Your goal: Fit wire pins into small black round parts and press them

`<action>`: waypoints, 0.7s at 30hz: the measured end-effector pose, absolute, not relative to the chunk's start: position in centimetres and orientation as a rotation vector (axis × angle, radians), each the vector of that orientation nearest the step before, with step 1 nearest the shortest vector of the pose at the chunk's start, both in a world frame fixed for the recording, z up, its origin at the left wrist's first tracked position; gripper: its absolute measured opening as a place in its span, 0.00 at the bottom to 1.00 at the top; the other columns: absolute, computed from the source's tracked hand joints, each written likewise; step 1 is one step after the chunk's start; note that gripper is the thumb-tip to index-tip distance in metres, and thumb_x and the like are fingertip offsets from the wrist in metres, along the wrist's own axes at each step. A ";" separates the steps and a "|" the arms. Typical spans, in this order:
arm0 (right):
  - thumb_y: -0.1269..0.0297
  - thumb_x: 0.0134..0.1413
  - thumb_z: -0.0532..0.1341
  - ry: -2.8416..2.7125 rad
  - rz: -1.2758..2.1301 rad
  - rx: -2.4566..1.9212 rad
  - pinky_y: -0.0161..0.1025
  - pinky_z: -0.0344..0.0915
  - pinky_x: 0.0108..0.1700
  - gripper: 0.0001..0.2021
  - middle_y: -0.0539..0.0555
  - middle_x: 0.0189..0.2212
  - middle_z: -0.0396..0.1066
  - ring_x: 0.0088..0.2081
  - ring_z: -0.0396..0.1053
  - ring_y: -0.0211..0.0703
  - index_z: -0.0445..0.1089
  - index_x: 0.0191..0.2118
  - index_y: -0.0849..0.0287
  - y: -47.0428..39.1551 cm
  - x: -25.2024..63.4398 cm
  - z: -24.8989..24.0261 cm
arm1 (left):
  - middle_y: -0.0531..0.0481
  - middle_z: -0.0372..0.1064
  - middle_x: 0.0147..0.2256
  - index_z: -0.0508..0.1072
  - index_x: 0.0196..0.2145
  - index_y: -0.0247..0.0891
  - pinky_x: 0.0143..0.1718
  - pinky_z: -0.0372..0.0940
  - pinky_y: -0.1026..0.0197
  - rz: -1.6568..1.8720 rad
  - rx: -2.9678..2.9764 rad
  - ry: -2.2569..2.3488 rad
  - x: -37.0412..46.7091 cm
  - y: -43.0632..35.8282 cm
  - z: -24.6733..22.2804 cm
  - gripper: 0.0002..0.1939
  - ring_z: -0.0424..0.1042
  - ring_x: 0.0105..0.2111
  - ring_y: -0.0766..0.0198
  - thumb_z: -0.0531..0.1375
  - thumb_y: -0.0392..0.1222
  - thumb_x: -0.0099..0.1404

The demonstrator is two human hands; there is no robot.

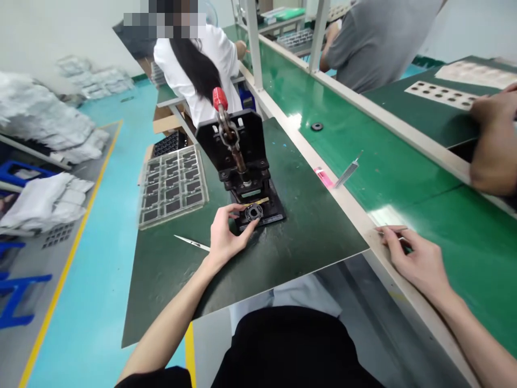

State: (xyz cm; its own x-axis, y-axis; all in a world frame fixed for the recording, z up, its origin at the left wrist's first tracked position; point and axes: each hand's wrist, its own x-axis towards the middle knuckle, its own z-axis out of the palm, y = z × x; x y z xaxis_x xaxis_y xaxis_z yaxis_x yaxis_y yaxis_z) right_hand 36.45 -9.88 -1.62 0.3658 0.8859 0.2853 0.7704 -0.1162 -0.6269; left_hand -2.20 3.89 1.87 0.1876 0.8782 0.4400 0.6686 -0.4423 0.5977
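Note:
My left hand (226, 234) grips a small black ring-shaped part (254, 212) between thumb and fingers, at the front of the base of a black toggle press (242, 172). The press has a red-tipped lever (220, 99) standing up. A narrow yellowish strip (258, 202) lies just behind the ring. Over the pale rail of the conveyor, my right hand (418, 261) is closed in a pinch, with something thin at its fingertips that I cannot make out. White pointed tweezers (191, 242) rest on the dark green table (307, 215), left of my left hand.
A clear compartment tray (173, 186) with dark parts sits left of the press. The green conveyor (404, 178) carries another black ring (317, 126). A pink-labelled packet (335, 175) lies on its rail. Co-workers sit ahead and across; one's arm (495, 140) reaches in at right.

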 end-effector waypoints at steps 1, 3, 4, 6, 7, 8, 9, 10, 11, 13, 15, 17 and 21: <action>0.47 0.66 0.57 -1.443 0.212 -1.914 0.37 0.67 0.24 0.19 0.58 0.31 0.80 0.22 0.72 0.41 0.75 0.35 0.55 -9.9 36.4 -1.5 | 0.45 0.77 0.44 0.70 0.47 0.38 0.44 0.73 0.57 1.108 2.175 1.462 -2.2 4.0 1.8 0.20 0.77 0.39 0.61 0.69 0.50 0.62; 0.46 0.66 0.57 -1.452 0.203 -1.909 0.37 0.67 0.24 0.19 0.60 0.32 0.80 0.22 0.72 0.41 0.74 0.33 0.56 -9.9 36.3 -1.3 | 0.45 0.76 0.45 0.70 0.48 0.38 0.44 0.73 0.57 1.110 2.138 1.424 -2.0 4.4 1.8 0.20 0.77 0.43 0.59 0.68 0.49 0.63; 0.46 0.66 0.56 -1.457 0.190 -1.907 0.37 0.66 0.23 0.20 0.60 0.32 0.80 0.22 0.71 0.41 0.74 0.33 0.56 -9.9 36.2 -1.3 | 0.45 0.76 0.45 0.70 0.48 0.38 0.44 0.72 0.57 1.107 2.126 1.404 -1.9 4.6 1.8 0.20 0.77 0.45 0.59 0.68 0.49 0.63; 0.44 0.66 0.56 -1.473 0.166 -1.905 0.37 0.65 0.23 0.22 0.60 0.33 0.80 0.21 0.70 0.39 0.75 0.34 0.57 -9.9 36.1 -1.2 | 0.45 0.77 0.45 0.69 0.48 0.39 0.44 0.71 0.58 1.088 2.124 1.366 -1.8 5.1 1.8 0.19 0.77 0.47 0.58 0.68 0.48 0.63; 0.44 0.66 0.56 -1.479 0.157 -1.903 0.36 0.65 0.23 0.22 0.59 0.33 0.80 0.21 0.69 0.39 0.75 0.35 0.57 -9.8 36.1 -1.2 | 0.45 0.77 0.46 0.69 0.48 0.39 0.44 0.71 0.58 1.079 2.131 1.351 -1.7 5.4 1.8 0.19 0.77 0.47 0.58 0.68 0.48 0.63; 0.43 0.65 0.56 -1.487 0.156 -1.902 0.36 0.64 0.23 0.22 0.59 0.33 0.81 0.21 0.69 0.38 0.76 0.35 0.57 -9.8 36.0 -1.2 | 0.45 0.77 0.46 0.69 0.48 0.39 0.44 0.71 0.58 1.071 2.140 1.336 -1.7 5.7 1.8 0.19 0.77 0.46 0.58 0.68 0.47 0.63; 0.43 0.65 0.56 -1.493 0.163 -1.900 0.36 0.64 0.22 0.22 0.58 0.33 0.81 0.21 0.68 0.38 0.76 0.35 0.57 -9.8 36.0 -1.1 | 0.45 0.77 0.46 0.69 0.48 0.39 0.43 0.71 0.58 1.064 2.149 1.323 -1.8 5.9 1.7 0.19 0.77 0.46 0.58 0.68 0.47 0.63; 0.42 0.65 0.57 -1.495 0.170 -1.896 0.36 0.64 0.22 0.23 0.58 0.33 0.81 0.21 0.68 0.38 0.76 0.35 0.57 -9.8 36.0 -1.1 | 0.45 0.77 0.47 0.69 0.48 0.39 0.43 0.70 0.58 1.055 2.156 1.311 -1.8 6.1 1.7 0.20 0.77 0.47 0.58 0.68 0.47 0.63; 0.42 0.65 0.57 -1.495 0.179 -1.893 0.36 0.63 0.22 0.23 0.58 0.33 0.81 0.21 0.68 0.37 0.76 0.35 0.57 -9.8 36.1 -1.1 | 0.44 0.77 0.47 0.69 0.49 0.39 0.44 0.70 0.58 1.045 2.159 1.299 -1.9 6.2 1.7 0.20 0.77 0.47 0.58 0.68 0.47 0.63; 0.42 0.65 0.57 -1.498 0.192 -1.890 0.35 0.63 0.23 0.23 0.57 0.34 0.81 0.21 0.69 0.37 0.76 0.35 0.57 -9.8 36.1 -1.1 | 0.44 0.77 0.48 0.68 0.50 0.39 0.45 0.71 0.57 1.028 2.158 1.273 -2.2 6.2 1.6 0.21 0.77 0.48 0.58 0.68 0.47 0.64; 0.42 0.65 0.57 -1.500 0.196 -1.885 0.35 0.64 0.24 0.23 0.57 0.34 0.81 0.22 0.69 0.37 0.76 0.35 0.57 -9.8 36.1 -1.1 | 0.44 0.76 0.49 0.68 0.51 0.39 0.45 0.71 0.57 1.025 2.147 1.243 -2.5 5.9 1.7 0.22 0.77 0.49 0.58 0.68 0.47 0.63; 0.43 0.65 0.57 -1.503 0.194 -1.872 0.36 0.65 0.24 0.23 0.57 0.34 0.81 0.22 0.69 0.38 0.76 0.35 0.57 -9.7 36.1 -1.1 | 0.44 0.77 0.48 0.68 0.51 0.39 0.44 0.72 0.58 1.062 2.112 1.217 -2.9 5.8 2.1 0.22 0.78 0.47 0.59 0.68 0.47 0.63; 0.44 0.66 0.56 -1.510 0.183 -1.849 0.36 0.65 0.24 0.22 0.58 0.33 0.81 0.22 0.68 0.37 0.75 0.35 0.58 -9.6 35.9 -1.0 | 0.48 0.77 0.40 0.71 0.45 0.39 0.37 0.72 0.60 1.429 1.994 1.265 -4.1 6.9 5.1 0.14 0.78 0.39 0.63 0.66 0.47 0.66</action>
